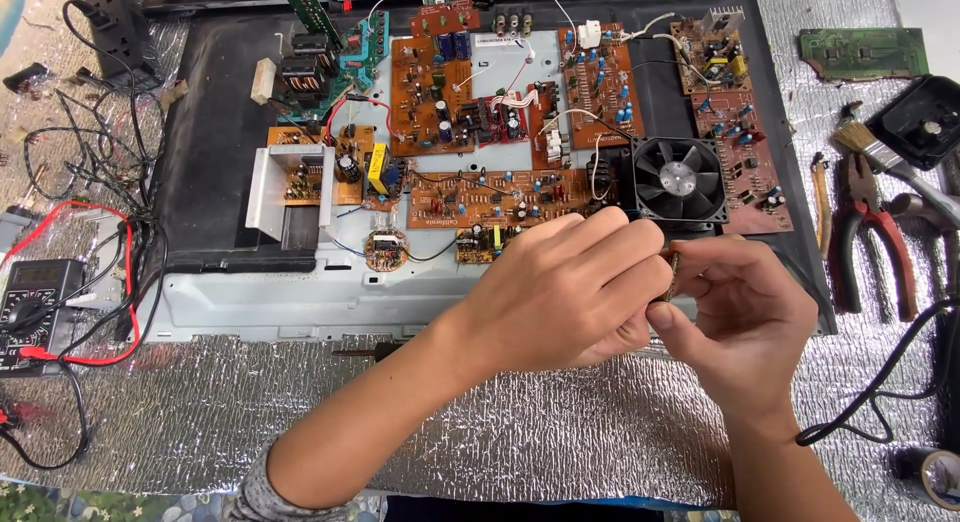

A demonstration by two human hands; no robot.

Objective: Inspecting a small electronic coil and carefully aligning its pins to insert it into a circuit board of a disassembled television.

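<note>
- Left hand (pixel 560 292) and right hand (pixel 745 317) pinch a small brown part (pixel 672 277) between them, mostly hidden by fingers; kind unclear
- It sits just below the black fan (pixel 680 179)
- Multimeter (pixel 30 307) cut off at left edge

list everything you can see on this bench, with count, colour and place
chassis tray: one, black and grey metal, centre of bench
circuit boards: several, orange-brown, spread inside the tray
cooling fan: one, black, right part of tray
green board: one, green, top right on foil
paintbrush: one, pale bristles, right side
pliers: one, red and black handles, right side
multimeter: one, black, left edge, red and black leads
tape roll: one, dark, bottom right corner
foil mat: one, silver, covering the bench
small part: one, brownish, pinched between both hands
left hand: one, grip on the small part
right hand: one, grip on the small part
</note>
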